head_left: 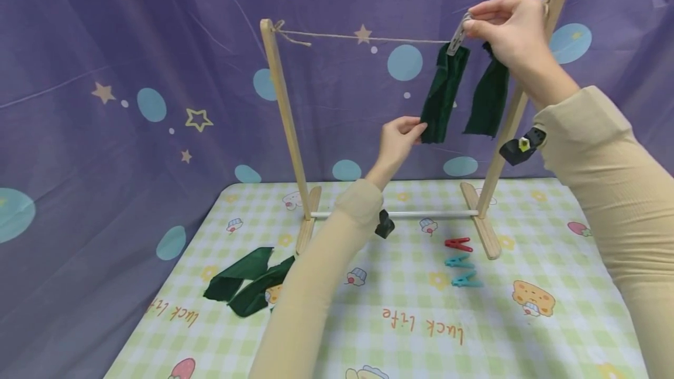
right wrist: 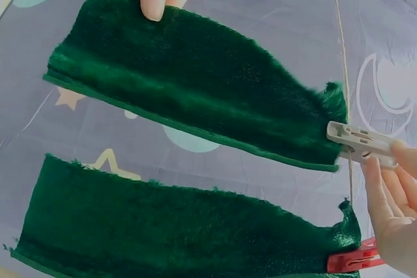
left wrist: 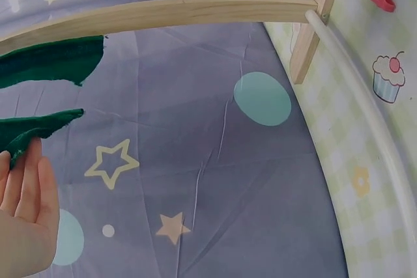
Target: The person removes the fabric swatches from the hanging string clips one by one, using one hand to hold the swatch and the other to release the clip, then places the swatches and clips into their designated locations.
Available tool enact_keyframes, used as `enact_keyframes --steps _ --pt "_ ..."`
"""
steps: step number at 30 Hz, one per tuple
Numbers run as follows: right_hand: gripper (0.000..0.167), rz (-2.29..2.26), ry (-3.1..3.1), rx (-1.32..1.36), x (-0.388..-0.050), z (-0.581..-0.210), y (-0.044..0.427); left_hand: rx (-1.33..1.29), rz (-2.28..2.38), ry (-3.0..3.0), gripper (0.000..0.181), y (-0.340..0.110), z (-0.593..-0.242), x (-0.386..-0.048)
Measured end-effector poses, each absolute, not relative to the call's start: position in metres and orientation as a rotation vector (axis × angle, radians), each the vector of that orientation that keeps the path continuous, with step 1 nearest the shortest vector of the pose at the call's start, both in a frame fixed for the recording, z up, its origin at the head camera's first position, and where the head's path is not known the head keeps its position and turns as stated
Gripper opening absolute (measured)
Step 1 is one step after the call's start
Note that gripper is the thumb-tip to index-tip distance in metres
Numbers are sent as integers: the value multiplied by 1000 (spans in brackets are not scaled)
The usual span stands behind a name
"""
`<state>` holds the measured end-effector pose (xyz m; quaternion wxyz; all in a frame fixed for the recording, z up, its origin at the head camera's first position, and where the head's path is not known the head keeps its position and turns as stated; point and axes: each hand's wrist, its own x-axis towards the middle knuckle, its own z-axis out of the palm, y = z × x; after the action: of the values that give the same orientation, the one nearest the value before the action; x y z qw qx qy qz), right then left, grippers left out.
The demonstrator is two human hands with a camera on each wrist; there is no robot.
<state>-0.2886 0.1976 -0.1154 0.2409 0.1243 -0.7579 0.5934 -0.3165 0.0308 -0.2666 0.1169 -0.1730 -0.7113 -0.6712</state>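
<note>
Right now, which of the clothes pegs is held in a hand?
The grey peg, pinched by the right hand. The others are red or turquoise: a red peg clips the neighbouring cloth; three pegs lie on the table.

Pinches with the right hand (head_left: 513, 31), holding the right arm (head_left: 595, 192) raised, below and to the right of that grip; pinches also with the left hand (head_left: 396, 140), lower and left of the right grip, slanting the left arm (head_left: 321, 279) up from beneath.
</note>
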Motion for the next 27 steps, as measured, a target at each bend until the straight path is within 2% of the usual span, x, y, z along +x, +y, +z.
enact_keyframes --steps 4,12,20,27 --pt "24 1657 -2013 344 -286 -114 197 -527 -1962 -2084 20 27 -267 -314" --pt "8 1804 -1802 351 -282 -106 198 -532 -1899 -2252 22 13 -271 -310" --pt "12 1840 -1701 372 -283 -104 200 -472 -1908 -2399 22 -6 -279 -303" --pt "16 1924 -1641 353 -278 -99 203 -533 -1789 -2523 24 -21 -277 -293"
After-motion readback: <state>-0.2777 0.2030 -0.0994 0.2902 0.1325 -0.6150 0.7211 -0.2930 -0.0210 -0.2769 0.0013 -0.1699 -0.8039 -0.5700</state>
